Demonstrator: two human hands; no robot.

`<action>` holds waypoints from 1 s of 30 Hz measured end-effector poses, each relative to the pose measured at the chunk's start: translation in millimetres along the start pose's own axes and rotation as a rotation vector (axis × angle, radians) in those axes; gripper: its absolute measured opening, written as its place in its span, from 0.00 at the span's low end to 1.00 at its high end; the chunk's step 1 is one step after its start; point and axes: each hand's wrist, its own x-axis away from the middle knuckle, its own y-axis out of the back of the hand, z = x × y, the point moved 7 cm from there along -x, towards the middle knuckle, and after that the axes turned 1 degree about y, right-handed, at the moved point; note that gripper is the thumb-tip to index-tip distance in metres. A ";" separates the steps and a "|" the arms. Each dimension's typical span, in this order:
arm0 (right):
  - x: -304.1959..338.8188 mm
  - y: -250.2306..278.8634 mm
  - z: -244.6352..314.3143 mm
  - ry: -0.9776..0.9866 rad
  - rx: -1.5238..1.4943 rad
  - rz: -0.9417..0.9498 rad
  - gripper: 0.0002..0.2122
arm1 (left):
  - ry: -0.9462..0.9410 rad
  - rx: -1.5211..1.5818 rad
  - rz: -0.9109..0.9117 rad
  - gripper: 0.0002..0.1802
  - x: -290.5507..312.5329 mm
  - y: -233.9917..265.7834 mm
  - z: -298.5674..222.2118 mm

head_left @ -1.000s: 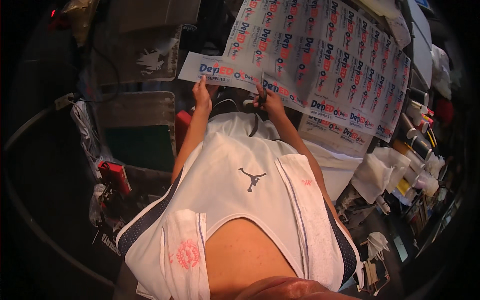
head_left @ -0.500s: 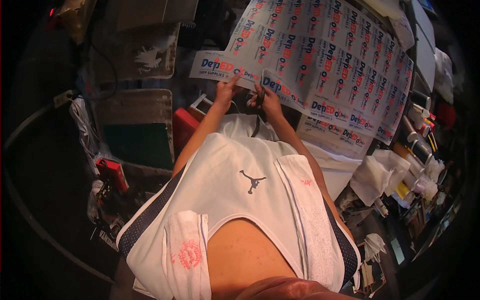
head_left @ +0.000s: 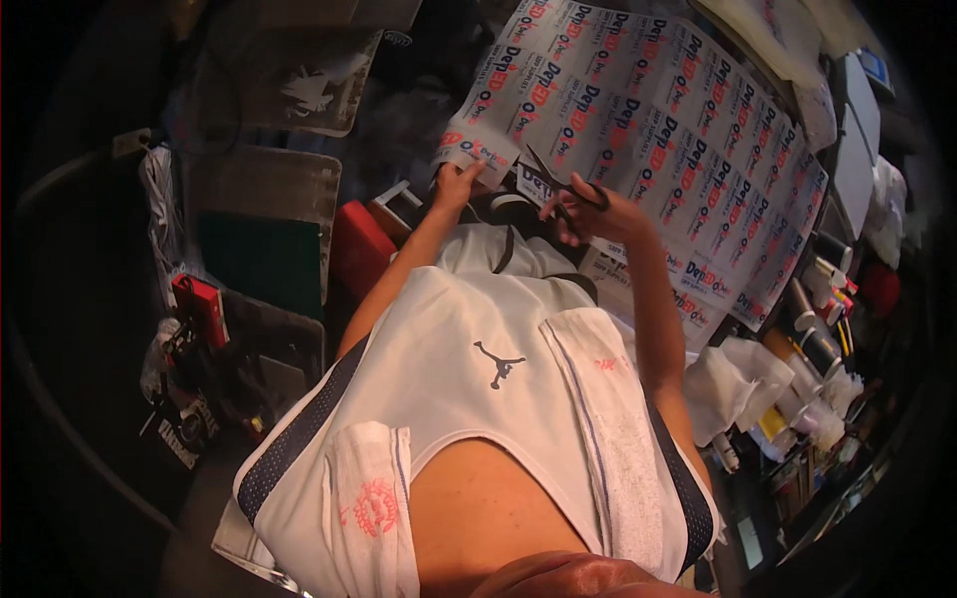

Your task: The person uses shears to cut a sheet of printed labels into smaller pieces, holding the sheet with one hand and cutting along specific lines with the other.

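A large sheet printed with repeated red and blue labels spreads out ahead of me. My left hand pinches its near left corner between thumb and fingers. Just to the right, my right hand has its fingers in the dark handles of a pair of scissors. The blades are spread apart and point up and left, over the sheet's near edge. Below that edge, part of another printed piece shows between my hands. More printed sheet lies lower, beside my right forearm.
A red object stands left of my left forearm. Farther left are framed boards, one with a green panel, and a red box. At right, crumpled white plastic, rolls and tubes crowd together. White material lies at the far right.
My right hand has moved right, and the scissors have opened and show clearly. The sheet's near left strip no longer reaches out past my left hand. My left hand has shifted slightly.
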 end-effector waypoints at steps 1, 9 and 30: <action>14.3 -6.1 15.0 -0.077 0.074 -0.032 0.36 | 0.013 -0.020 -0.015 0.18 0.0 3.0 3.9; -5.8 65.6 30.3 -0.120 0.536 -0.159 0.32 | -0.019 0.065 -0.062 0.15 7.3 13.6 16.5; -61.6 71.0 11.5 -0.164 0.663 -0.122 0.32 | 0.057 0.326 -0.043 0.17 41.4 21.1 31.0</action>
